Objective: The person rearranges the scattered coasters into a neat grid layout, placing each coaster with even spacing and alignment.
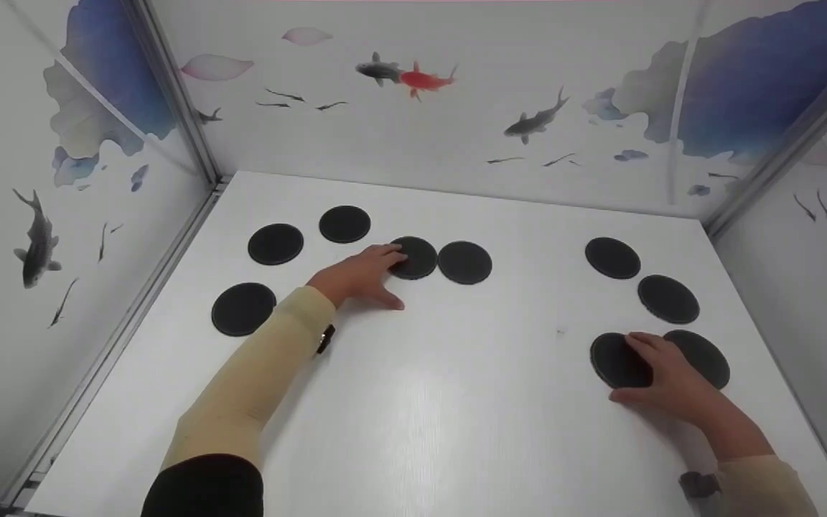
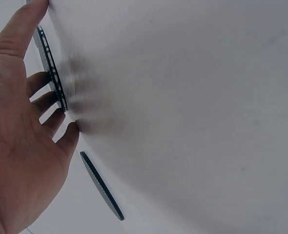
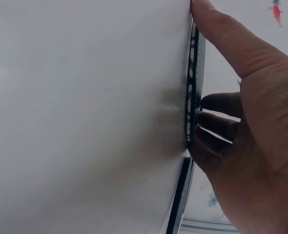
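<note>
Fingertips of my left hand [image 1: 363,274] rest on a flat black disc [image 1: 419,260], while the thumb is spread away on the white surface. A second black disc [image 1: 464,263] lies right beside it. In the left wrist view, the fingers of that hand [image 2: 29,126] meet the disc's face [image 2: 50,68], whose edge has a light pattern. On the right, my right hand [image 1: 672,377] lays its fingers on another black disc [image 1: 611,359], thumb near its front edge. Partly behind this hand lies one more disc [image 1: 704,359]. The right wrist view shows fingers against the patterned-edge disc [image 3: 192,83].
More black discs lie at the left, one near the forearm [image 1: 243,309] and two farther back [image 1: 276,244]. At the right are a back disc [image 1: 612,258] and a disc before it [image 1: 668,299]. White walls with painted fish enclose the white table [image 1: 413,416].
</note>
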{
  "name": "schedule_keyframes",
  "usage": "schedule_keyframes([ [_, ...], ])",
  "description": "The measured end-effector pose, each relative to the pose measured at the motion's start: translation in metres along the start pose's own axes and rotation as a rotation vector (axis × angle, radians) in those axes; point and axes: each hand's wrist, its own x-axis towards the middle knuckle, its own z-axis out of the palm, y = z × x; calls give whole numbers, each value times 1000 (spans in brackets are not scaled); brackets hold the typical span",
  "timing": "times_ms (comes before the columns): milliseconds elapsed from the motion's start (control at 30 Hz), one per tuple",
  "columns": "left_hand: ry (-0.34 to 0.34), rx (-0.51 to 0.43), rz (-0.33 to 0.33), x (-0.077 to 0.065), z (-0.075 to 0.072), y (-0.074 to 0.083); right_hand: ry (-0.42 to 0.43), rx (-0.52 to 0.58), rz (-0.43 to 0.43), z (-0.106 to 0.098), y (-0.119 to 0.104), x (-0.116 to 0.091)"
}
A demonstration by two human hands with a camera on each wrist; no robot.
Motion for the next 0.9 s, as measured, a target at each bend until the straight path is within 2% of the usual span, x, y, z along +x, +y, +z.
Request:
schedule_keyframes([
  [533, 7, 2, 4, 0, -1, 1, 1, -17, -10, -4, -6, 1],
  [900, -1, -16, -5, -2, -3, 3, 45, -14, -41, -2, -6, 1],
])
